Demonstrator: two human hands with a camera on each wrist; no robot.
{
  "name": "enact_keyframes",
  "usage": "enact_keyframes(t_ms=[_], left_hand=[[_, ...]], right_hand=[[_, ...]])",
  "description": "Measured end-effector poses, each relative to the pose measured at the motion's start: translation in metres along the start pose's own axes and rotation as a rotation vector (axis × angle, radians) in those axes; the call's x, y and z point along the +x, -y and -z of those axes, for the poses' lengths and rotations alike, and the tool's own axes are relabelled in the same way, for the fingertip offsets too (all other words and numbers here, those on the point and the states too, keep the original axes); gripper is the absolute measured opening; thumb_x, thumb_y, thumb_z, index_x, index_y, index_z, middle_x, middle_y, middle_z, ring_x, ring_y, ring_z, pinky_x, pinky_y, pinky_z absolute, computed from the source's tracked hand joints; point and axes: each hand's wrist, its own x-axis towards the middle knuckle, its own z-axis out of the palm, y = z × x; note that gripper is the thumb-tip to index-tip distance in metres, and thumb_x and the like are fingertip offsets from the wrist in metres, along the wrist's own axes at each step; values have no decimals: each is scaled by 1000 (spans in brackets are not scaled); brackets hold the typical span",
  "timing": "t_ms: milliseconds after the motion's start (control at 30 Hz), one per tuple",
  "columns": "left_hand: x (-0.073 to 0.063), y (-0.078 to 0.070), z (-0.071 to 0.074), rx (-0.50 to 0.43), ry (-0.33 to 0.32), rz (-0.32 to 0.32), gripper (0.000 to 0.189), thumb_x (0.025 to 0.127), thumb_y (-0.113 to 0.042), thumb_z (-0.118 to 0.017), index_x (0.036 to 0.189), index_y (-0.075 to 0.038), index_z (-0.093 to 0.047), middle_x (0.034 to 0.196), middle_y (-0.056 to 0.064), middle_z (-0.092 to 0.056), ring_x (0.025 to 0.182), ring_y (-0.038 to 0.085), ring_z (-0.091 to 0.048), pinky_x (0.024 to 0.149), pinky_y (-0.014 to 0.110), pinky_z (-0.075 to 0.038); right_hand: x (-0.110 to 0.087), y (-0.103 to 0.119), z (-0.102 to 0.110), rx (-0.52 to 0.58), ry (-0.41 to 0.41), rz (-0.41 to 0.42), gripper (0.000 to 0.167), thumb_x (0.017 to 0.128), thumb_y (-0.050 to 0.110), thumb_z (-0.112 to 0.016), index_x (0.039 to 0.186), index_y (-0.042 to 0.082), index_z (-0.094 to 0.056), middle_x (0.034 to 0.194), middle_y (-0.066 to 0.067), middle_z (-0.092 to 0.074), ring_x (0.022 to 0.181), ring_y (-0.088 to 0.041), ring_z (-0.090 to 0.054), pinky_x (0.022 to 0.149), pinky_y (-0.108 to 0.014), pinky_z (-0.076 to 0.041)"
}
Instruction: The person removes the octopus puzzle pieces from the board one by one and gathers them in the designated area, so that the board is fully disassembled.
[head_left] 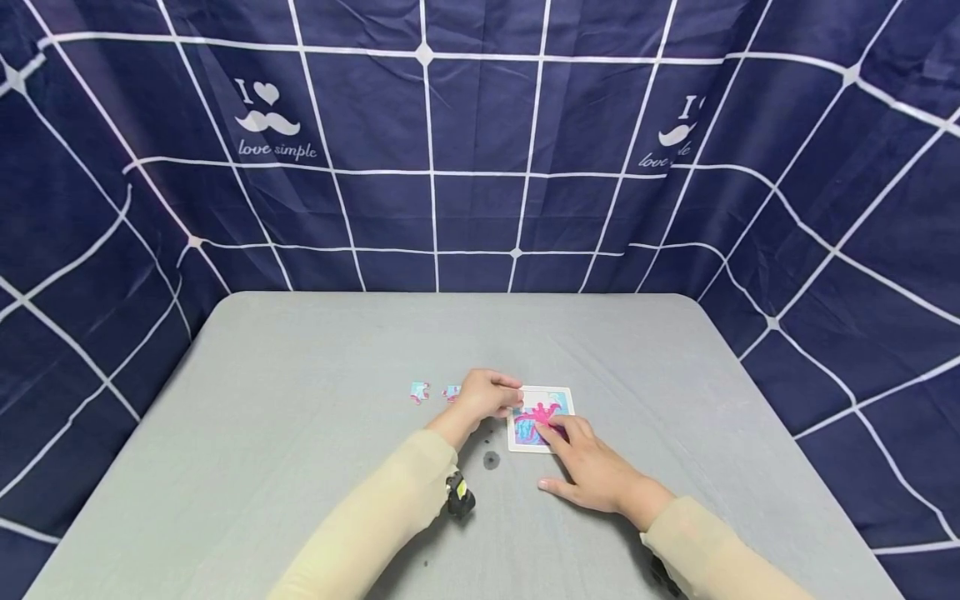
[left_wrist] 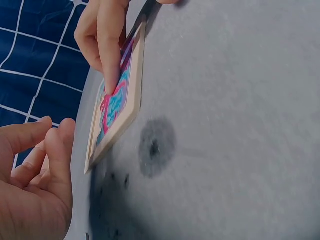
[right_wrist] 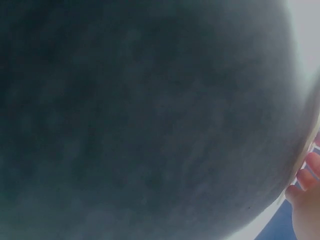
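A person's two bare hands work at a small jigsaw (head_left: 528,433) in a pale tray (head_left: 531,450), which lies on a grey table (head_left: 300,375) between the fingers of both hands. The left hand (head_left: 480,396) is at the tray's upper left edge, fingers bent, thumb and fingertips close together; whether they pinch a piece cannot be told. The right hand (head_left: 592,471) reaches over the tray's right side, a fingertip touching the pink part of the picture, the thumb spread apart over the table. Beyond the right fingertips, towards the tray's far side, a pale patch looks unfilled. Two loose pieces lie left of the left fingers: a near piece (head_left: 451,392) just beside that hand, and a far piece (head_left: 419,392) farther out.

The likeliest trouble is the touching right fingertip: a sideways push could shift fitted pieces or slide the tray. The left hand, drawing back low, could brush the near piece aside. A piece forced in at the wrong turn could lift its neighbours.
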Motion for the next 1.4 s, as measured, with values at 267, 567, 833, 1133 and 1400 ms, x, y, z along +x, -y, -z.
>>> enact_keyframes(t_ms=[267, 567, 833, 1133, 1400], left_hand=[[3, -3, -9, -2, -22, 17, 24, 83, -3, -72, 105, 4, -69, 82, 11, -71, 73, 15, -68, 63, 25, -57], [5, -4, -14, -35, -18, 22, 27, 84, -3, -71, 109, 5, -68, 87, 12, -71, 78, 18, -68, 67, 25, -58], [9, -3, -22, -120, 55, 34, 30, 86, -1, -68, 115, 7, -64, 95, 13, -69, 87, 23, -68, 74, 26, -57], [14, 1, -33, -176, 97, 76, 33, 87, 3, -64, 119, 9, -60, 95, 16, -69, 89, 26, -68, 73, 26, -57], [15, 0, -38, -177, 87, 104, 32, 88, 3, -64, 119, 8, -61, 92, 14, -69, 88, 25, -68, 70, 24, -57]], right_hand=[[-2, -2, 2, -33, -16, 15, 78, 86, 52, -64, 143, 3, -40, 133, -14, -40, 124, -30, -36, 102, -44, -41], [-1, -4, 7, -42, -1, 29, 77, 87, 52, -62, 143, 3, -41, 132, -12, -43, 122, -30, -39, 102, -45, -40], [-5, -1, 6, -63, -1, 37, 81, 87, 55, -61, 143, 0, -40, 135, -17, -40, 125, -34, -37, 103, -47, -39], [-8, 1, 0, -66, -44, 55, 82, 88, 58, -57, 142, -2, -39, 138, -20, -38, 129, -36, -33, 103, -48, -38], [-8, -1, -3, -67, -51, 67, 82, 88, 58, -57, 142, -2, -38, 139, -20, -37, 130, -37, -31, 103, -49, -37]])
